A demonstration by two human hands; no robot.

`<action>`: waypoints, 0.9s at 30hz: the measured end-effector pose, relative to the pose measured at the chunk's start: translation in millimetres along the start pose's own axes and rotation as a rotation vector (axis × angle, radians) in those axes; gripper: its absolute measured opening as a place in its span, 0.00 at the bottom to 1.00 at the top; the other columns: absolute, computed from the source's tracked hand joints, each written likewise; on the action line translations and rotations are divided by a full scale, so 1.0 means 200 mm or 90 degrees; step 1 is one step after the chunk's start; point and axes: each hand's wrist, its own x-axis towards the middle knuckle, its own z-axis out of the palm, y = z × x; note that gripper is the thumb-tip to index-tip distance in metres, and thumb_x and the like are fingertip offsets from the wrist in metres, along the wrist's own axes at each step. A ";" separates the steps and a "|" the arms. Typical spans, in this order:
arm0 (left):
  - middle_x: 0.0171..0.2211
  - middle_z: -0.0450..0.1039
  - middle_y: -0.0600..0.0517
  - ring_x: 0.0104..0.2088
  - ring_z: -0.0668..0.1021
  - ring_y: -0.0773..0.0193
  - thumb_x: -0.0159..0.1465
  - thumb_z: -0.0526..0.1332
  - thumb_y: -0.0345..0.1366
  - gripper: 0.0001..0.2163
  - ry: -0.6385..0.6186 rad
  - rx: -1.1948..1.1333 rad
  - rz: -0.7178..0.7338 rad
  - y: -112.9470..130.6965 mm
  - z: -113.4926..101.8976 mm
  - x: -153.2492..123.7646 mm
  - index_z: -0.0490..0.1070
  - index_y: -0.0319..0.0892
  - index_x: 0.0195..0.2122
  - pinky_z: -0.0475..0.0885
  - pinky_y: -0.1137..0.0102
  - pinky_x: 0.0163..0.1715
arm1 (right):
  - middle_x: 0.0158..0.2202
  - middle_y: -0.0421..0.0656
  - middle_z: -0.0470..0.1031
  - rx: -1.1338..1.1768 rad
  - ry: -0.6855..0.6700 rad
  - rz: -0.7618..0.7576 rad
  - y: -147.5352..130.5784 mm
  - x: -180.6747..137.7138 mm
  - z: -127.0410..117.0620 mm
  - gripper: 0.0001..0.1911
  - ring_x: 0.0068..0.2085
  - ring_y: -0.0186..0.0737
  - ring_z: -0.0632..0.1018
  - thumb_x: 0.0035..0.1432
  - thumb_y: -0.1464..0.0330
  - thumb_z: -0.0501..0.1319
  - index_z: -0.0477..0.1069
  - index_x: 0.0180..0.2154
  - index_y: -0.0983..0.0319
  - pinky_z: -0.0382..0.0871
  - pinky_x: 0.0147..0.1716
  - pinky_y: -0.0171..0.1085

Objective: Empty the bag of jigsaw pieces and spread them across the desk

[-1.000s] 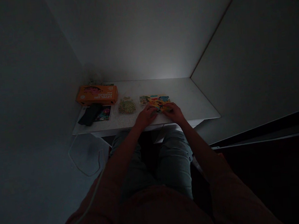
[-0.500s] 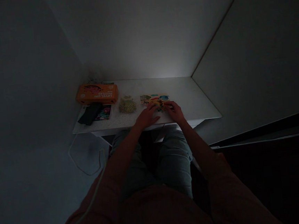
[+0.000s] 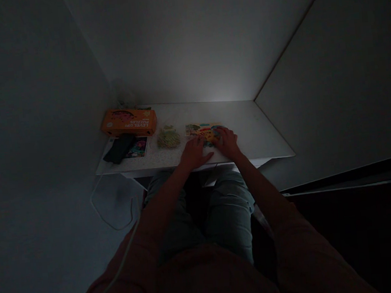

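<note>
A colourful jigsaw picture [image 3: 201, 130] lies flat on the white desk [image 3: 256, 134] in a dim corner. My left hand [image 3: 194, 152] rests on the desk at the picture's near left edge, fingers stretched towards it. Over the picture's right part lies my right hand [image 3: 227, 142], fingers pressed down on the pieces. The scene is dark and the fingers are small, so whether either hand holds a piece is unclear. A heap of loose greenish puzzle pieces [image 3: 168, 138] sits just left of the picture.
An orange puzzle box [image 3: 129, 122] lies at the desk's back left. In front of it are a dark flat object [image 3: 117, 148] and a printed sheet [image 3: 136, 147]. Walls close in on the left, back and right. A white cable [image 3: 114, 217] hangs below the desk.
My right hand has slid forward onto the picture's right part. My left hand has drawn back a little towards the desk's near edge. The view shifted slightly.
</note>
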 end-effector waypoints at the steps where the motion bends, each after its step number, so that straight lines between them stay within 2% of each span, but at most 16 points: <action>1: 0.78 0.56 0.37 0.78 0.62 0.42 0.74 0.61 0.58 0.39 -0.007 0.010 -0.019 0.01 0.00 0.00 0.58 0.40 0.79 0.57 0.52 0.78 | 0.76 0.53 0.64 -0.030 0.011 0.034 -0.01 0.00 0.00 0.28 0.72 0.61 0.66 0.73 0.55 0.60 0.69 0.69 0.56 0.60 0.70 0.62; 3: 0.78 0.57 0.37 0.78 0.62 0.41 0.75 0.59 0.59 0.40 -0.014 0.018 -0.062 0.03 0.00 0.01 0.56 0.39 0.80 0.58 0.50 0.77 | 0.75 0.58 0.64 -0.068 0.018 0.076 -0.01 0.01 0.02 0.31 0.72 0.65 0.65 0.72 0.51 0.61 0.69 0.69 0.59 0.58 0.70 0.64; 6: 0.77 0.58 0.32 0.76 0.64 0.36 0.76 0.58 0.59 0.41 -0.010 0.019 -0.119 0.05 -0.01 0.04 0.55 0.34 0.80 0.61 0.46 0.75 | 0.72 0.59 0.67 -0.094 0.007 0.073 -0.01 0.02 0.04 0.33 0.71 0.68 0.66 0.71 0.49 0.61 0.70 0.68 0.60 0.58 0.71 0.66; 9: 0.79 0.52 0.30 0.78 0.61 0.36 0.75 0.59 0.59 0.43 -0.023 0.026 -0.142 0.08 -0.01 0.07 0.55 0.32 0.80 0.58 0.47 0.76 | 0.71 0.57 0.70 -0.090 -0.003 0.039 0.01 0.03 0.05 0.31 0.70 0.68 0.68 0.71 0.49 0.62 0.71 0.68 0.56 0.59 0.69 0.66; 12: 0.80 0.50 0.33 0.79 0.58 0.39 0.74 0.62 0.58 0.44 -0.039 0.014 -0.160 0.08 -0.01 0.10 0.53 0.35 0.81 0.56 0.50 0.77 | 0.71 0.52 0.71 -0.074 -0.016 0.023 0.03 0.03 0.04 0.29 0.70 0.66 0.69 0.70 0.51 0.64 0.72 0.68 0.52 0.62 0.69 0.65; 16: 0.81 0.48 0.34 0.81 0.53 0.38 0.69 0.65 0.63 0.51 -0.024 0.008 -0.208 0.07 -0.01 0.14 0.48 0.35 0.82 0.55 0.48 0.78 | 0.71 0.52 0.70 -0.067 -0.012 0.035 0.04 0.03 0.04 0.33 0.70 0.65 0.69 0.69 0.50 0.65 0.69 0.70 0.53 0.63 0.69 0.62; 19: 0.81 0.49 0.35 0.79 0.58 0.35 0.66 0.67 0.67 0.54 -0.039 -0.013 -0.203 0.04 -0.02 0.16 0.48 0.38 0.82 0.56 0.44 0.77 | 0.73 0.54 0.67 -0.085 -0.013 0.063 0.04 0.03 0.04 0.37 0.71 0.65 0.67 0.68 0.47 0.64 0.68 0.71 0.56 0.61 0.70 0.61; 22: 0.79 0.54 0.37 0.76 0.63 0.34 0.65 0.69 0.66 0.53 -0.028 -0.042 -0.184 0.03 -0.03 0.18 0.51 0.42 0.82 0.59 0.43 0.76 | 0.72 0.58 0.65 -0.092 0.000 0.089 0.02 0.03 0.05 0.40 0.71 0.68 0.66 0.66 0.44 0.66 0.69 0.70 0.60 0.60 0.71 0.62; 27: 0.74 0.65 0.38 0.71 0.72 0.37 0.65 0.72 0.61 0.47 0.005 -0.081 -0.149 0.01 -0.02 0.19 0.57 0.47 0.79 0.68 0.46 0.71 | 0.70 0.58 0.67 -0.074 0.003 0.098 0.01 0.03 0.03 0.36 0.70 0.69 0.68 0.64 0.47 0.69 0.72 0.67 0.55 0.61 0.70 0.65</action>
